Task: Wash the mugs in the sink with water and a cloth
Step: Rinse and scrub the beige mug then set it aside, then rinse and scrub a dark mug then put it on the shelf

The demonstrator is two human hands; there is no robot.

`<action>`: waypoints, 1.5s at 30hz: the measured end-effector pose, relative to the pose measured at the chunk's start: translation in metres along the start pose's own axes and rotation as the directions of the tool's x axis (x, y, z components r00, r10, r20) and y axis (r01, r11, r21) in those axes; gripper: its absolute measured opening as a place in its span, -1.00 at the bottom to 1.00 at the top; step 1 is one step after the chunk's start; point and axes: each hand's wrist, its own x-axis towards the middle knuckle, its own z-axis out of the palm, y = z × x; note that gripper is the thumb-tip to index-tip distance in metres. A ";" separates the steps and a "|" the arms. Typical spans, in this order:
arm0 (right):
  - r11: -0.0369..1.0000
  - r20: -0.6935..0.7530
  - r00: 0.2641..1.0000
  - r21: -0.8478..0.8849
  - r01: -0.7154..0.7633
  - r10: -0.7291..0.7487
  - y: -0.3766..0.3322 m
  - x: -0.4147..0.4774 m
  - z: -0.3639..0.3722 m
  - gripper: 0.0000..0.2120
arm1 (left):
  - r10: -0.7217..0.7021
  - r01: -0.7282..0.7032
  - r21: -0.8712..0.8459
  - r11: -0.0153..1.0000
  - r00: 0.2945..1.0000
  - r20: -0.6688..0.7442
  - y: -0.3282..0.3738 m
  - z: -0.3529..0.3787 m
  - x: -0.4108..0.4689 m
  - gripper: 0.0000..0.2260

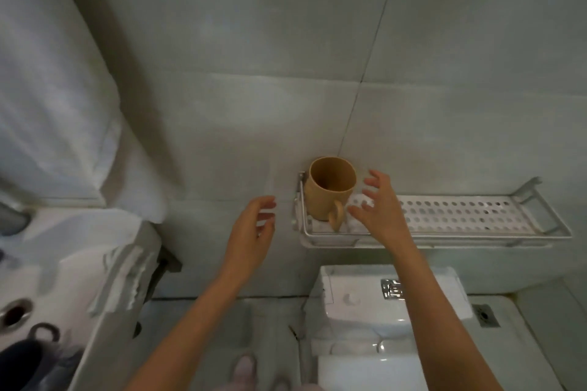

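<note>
A tan mug (330,187) stands upright at the left end of a perforated white wall shelf (451,211), its handle facing me. My right hand (378,209) hovers just right of the mug with fingers spread, not touching it. My left hand (254,228) floats left of the shelf, fingers loosely curved and holding nothing. At the lower left, a dark mug (22,362) lies in the white sink (104,263), partly cut off by the frame edge.
A toilet cistern (390,298) with a chrome flush button stands under the shelf. White towels (54,98) hang at the left. The sink drain (16,314) shows at the far left. Tiled wall fills the background; a floor drain (484,316) lies to the right.
</note>
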 end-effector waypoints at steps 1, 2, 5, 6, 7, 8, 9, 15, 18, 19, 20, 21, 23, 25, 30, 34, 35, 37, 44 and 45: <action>1.000 -0.077 0.997 0.006 0.004 -0.004 -0.003 -0.006 -0.004 -0.37 | -0.028 0.027 -0.031 0.999 1.000 -0.004 -0.002 -0.009 -0.008 -0.71; 0.999 -0.155 0.988 0.024 0.026 -0.022 -0.008 -0.015 -0.006 -0.45 | -0.063 0.062 -0.079 0.995 0.998 -0.002 -0.004 -0.019 -0.017 -0.70; 0.982 -0.196 0.978 0.157 0.106 -0.074 -0.026 -0.052 0.003 -0.67 | -0.198 0.192 -0.269 0.944 0.980 0.002 -0.016 -0.046 -0.053 -0.72; 0.970 -0.141 0.987 0.217 0.108 -0.079 -0.030 -0.067 0.013 -0.72 | -0.249 0.233 -0.314 0.920 0.969 -0.009 -0.021 -0.055 -0.067 -0.74; 0.959 -0.068 0.995 0.269 0.092 -0.076 -0.034 -0.081 0.024 -0.74 | -0.298 0.271 -0.352 0.896 0.954 -0.022 -0.027 -0.063 -0.082 -0.75; 0.949 0.012 0.997 0.307 0.065 -0.072 -0.035 -0.094 0.038 -0.73 | -0.345 0.305 -0.389 0.869 0.938 -0.035 -0.033 -0.071 -0.097 -0.76; 0.942 0.091 0.994 0.334 0.031 -0.065 -0.035 -0.105 0.053 -0.71 | -0.387 0.332 -0.418 0.845 0.921 -0.051 -0.040 -0.079 -0.111 -0.76; 0.908 0.370 0.925 0.354 -0.223 0.083 -0.029 -0.173 0.141 -0.65 | -0.538 0.432 -0.483 0.762 0.837 -0.099 -0.072 -0.131 -0.177 -0.77; 0.896 0.396 0.909 0.345 -0.279 0.131 -0.030 -0.208 0.177 -0.67 | -0.564 0.462 -0.457 0.760 0.818 -0.111 -0.083 -0.167 -0.196 -0.77; 0.893 0.389 0.910 0.345 -0.290 0.146 -0.032 -0.218 0.187 -0.66 | -0.567 0.467 -0.444 0.765 0.815 -0.120 -0.087 -0.180 -0.202 -0.77; 0.892 0.379 0.912 0.343 -0.295 0.156 -0.033 -0.227 0.197 -0.65 | -0.567 0.470 -0.435 0.769 0.814 -0.124 -0.090 -0.194 -0.206 -0.77; 0.892 0.369 0.915 0.341 -0.298 0.165 -0.035 -0.236 0.206 -0.64 | -0.571 0.478 -0.423 0.770 0.812 -0.123 -0.095 -0.208 -0.211 -0.77; 0.886 0.347 0.918 0.340 -0.316 0.195 -0.039 -0.251 0.222 -0.62 | -0.569 0.493 -0.383 0.781 0.815 -0.111 -0.102 -0.234 -0.219 -0.78; 0.881 0.321 0.921 0.339 -0.330 0.221 -0.044 -0.261 0.235 -0.63 | -0.552 0.493 -0.341 0.801 0.828 -0.100 -0.109 -0.258 -0.225 -0.79; 0.894 0.314 0.923 0.313 -0.322 0.223 -0.055 -0.271 0.257 -0.61 | -0.542 0.485 -0.323 0.813 0.833 -0.114 -0.124 -0.291 -0.237 -0.81; 0.906 0.338 0.923 0.304 -0.294 0.186 -0.063 -0.267 0.270 -0.60 | -0.566 0.482 -0.369 0.795 0.808 -0.162 -0.127 -0.287 -0.244 -0.79; 0.910 0.343 0.923 0.304 -0.283 0.173 -0.064 -0.267 0.274 -0.62 | -0.568 0.479 -0.377 0.793 0.806 -0.168 -0.126 -0.284 -0.245 -0.78; 0.918 0.355 0.924 0.302 -0.256 0.141 -0.065 -0.267 0.281 -0.72 | -0.564 0.468 -0.393 0.791 0.806 -0.176 -0.123 -0.280 -0.246 -0.76; 0.940 0.472 0.880 0.275 -0.204 0.053 -0.074 -0.274 0.306 -0.70 | -0.527 0.448 -0.314 0.837 0.814 -0.245 -0.123 -0.282 -0.259 -0.73; 0.942 0.480 0.876 0.270 -0.198 0.047 -0.076 -0.274 0.308 -0.65 | -0.506 0.451 -0.245 0.858 0.823 -0.258 -0.125 -0.283 -0.260 -0.73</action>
